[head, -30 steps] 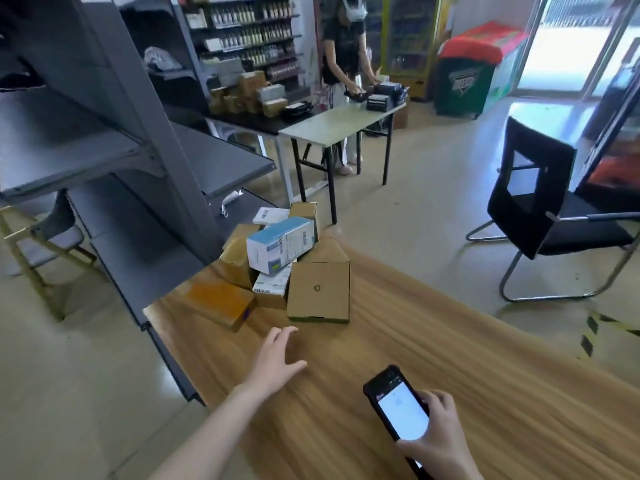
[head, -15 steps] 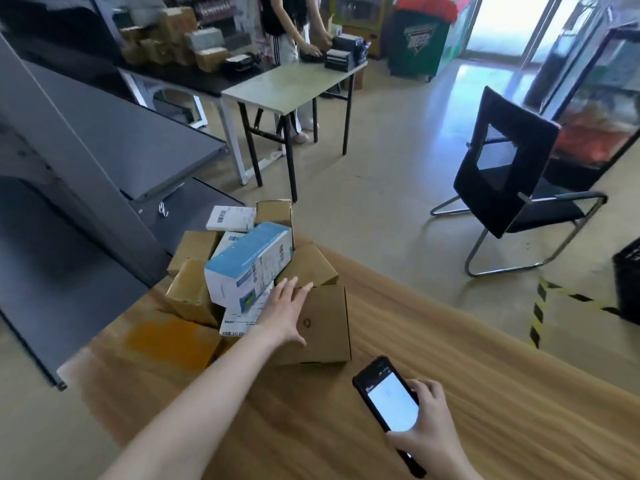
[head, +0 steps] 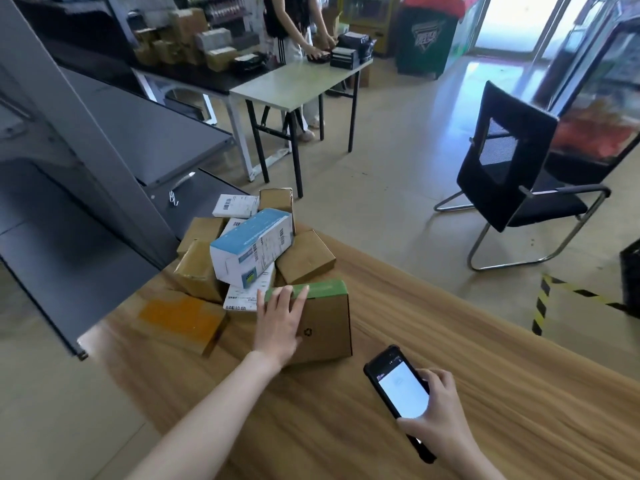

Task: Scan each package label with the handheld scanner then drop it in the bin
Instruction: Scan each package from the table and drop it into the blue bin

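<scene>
Far left: grey metal shelving (head: 114, 140), tilted across the view, bare as far as visible. At the near-left end of the light wood-grain table (head: 450, 393): a flat brown cardboard parcel with an orange patch (head: 183, 318), lying alone just beside the heap. Next, the heap of packages proper: plain brown cartons under a white-and-blue printed box (head: 251, 247) resting slantwise on top, a white barcode label (head: 242, 299) showing beneath it.

Front of the heap: a brown cardboard box with a green upper edge and a small recycling mark (head: 322, 323), standing on the table, tipped a little toward the camera. Left hand (head: 280, 320) laid flat against its near face, fingers spread, tips hooked over the green edge; contact, not yet a lift.

Step in hand, by judgement: taking the first package off the pile. No label visible on the facing side, so probably a turn of the box needed to find the barcode.

Right of the box: right hand (head: 436, 414) wrapped round a black handheld scanner with a lit white screen (head: 401, 393), held low over the table, screen up, not aimed at the box. Next move likely: raising and pointing it at the label.

Further right: black mesh office chair (head: 509, 168), yellow-and-black floor tape (head: 543, 306), a dark crate edge (head: 630, 275), possibly the bin, too cropped to tell. Behind: a person standing at a pale folding table (head: 298, 84).
</scene>
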